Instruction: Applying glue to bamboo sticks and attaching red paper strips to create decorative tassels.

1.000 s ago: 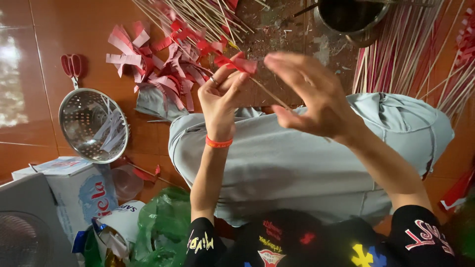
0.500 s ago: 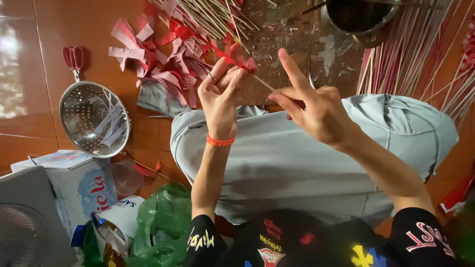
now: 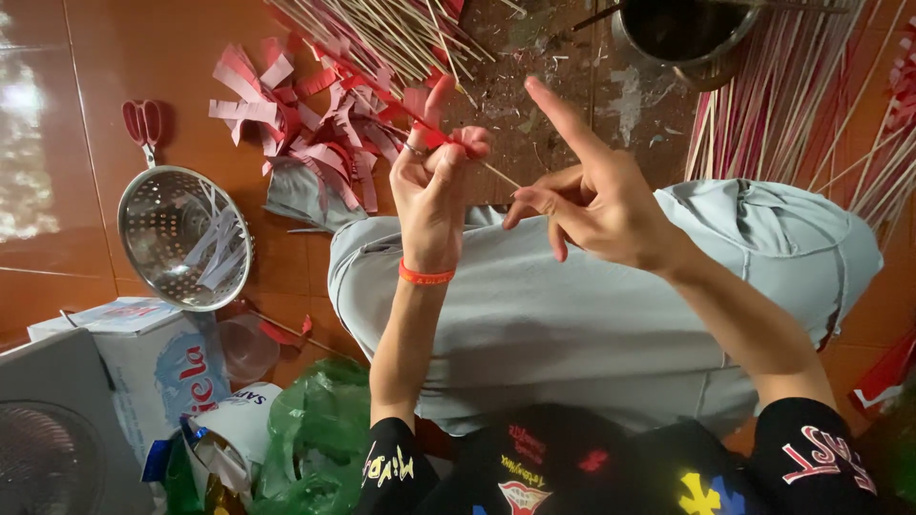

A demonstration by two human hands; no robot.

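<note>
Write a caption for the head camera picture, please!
Left hand pinches red paper on a thin stick while the right hand grips its end.

Dark pot [image 3: 685, 33] cut by top edge; stick [image 3: 500, 175] middle hidden behind left-hand fingers [image 3: 448, 157].

Both hands [image 3: 434, 186] on thin stick [image 3: 496, 175]

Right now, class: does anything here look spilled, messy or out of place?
Yes. Red paper strips lie scattered on the floor beside the left hand, and a few pale strips sit inside the metal colander, an odd place for them. The floor near the dark pot looks stained with dried splatter.
</note>
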